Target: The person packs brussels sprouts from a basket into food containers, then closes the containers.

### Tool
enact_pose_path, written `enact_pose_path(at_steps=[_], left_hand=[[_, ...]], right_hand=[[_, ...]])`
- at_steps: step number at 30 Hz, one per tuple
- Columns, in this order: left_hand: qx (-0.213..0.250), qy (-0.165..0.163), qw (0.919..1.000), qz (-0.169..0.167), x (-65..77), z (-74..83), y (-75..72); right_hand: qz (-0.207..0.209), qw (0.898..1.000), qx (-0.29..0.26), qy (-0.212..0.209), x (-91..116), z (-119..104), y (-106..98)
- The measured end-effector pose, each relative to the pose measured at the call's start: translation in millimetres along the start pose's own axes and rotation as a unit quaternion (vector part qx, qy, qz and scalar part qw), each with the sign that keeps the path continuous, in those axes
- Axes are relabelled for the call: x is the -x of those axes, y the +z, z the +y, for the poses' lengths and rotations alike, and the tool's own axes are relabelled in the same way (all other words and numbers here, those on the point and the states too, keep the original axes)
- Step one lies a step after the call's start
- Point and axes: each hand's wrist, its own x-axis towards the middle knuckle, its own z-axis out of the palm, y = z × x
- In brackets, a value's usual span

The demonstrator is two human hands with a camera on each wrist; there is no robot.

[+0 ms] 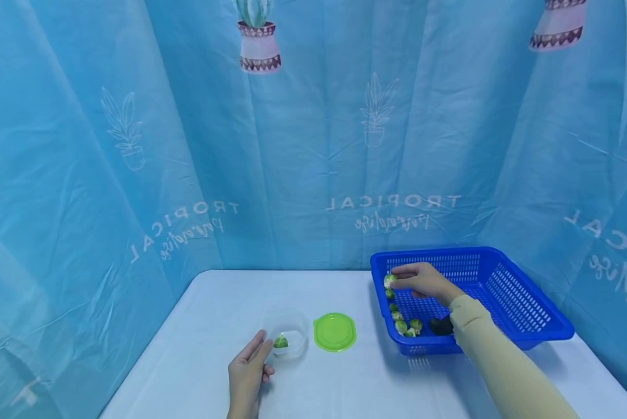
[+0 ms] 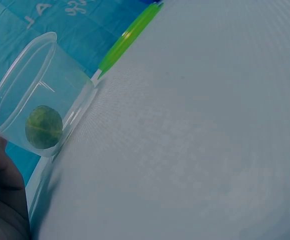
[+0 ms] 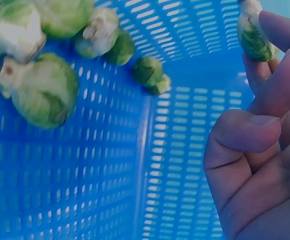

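Note:
My right hand (image 1: 425,281) pinches a Brussels sprout (image 3: 255,35) between thumb and fingers, over the left side of the blue basket (image 1: 546,336). Several more Brussels sprouts (image 3: 45,92) lie along that side of the basket. On the table, my left hand (image 1: 247,369) grips the near left edge of a clear plastic bowl (image 2: 67,75), its fingers at the rim. Inside the bowl sits one Brussels sprout (image 2: 44,127), seen through the wall. A round green lid (image 1: 335,332) lies flat between bowl and basket.
A black object (image 1: 440,326) sits in the basket, partly hidden by the right sleeve (image 1: 486,331); its kind cannot be told. The white table (image 1: 203,326) is backed by a blue printed curtain (image 1: 313,134) on the far side and both flanks.

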Motion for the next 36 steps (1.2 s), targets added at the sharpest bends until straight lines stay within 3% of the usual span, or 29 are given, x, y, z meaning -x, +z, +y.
enact_pose_path(at_steps=[19,36], left_hand=[[-0.010,0.002,0.9999,0.003,1.6,1.7,1.4],[-0.012,-0.006,0.9999,0.003,-0.2,0.6,0.4]], right_hand=[[0.006,1.000,-0.010,-0.021,17.9,-26.6,-4.7],[-0.020,0.998,-0.033,-0.054,30.6,-50.9,17.8]])
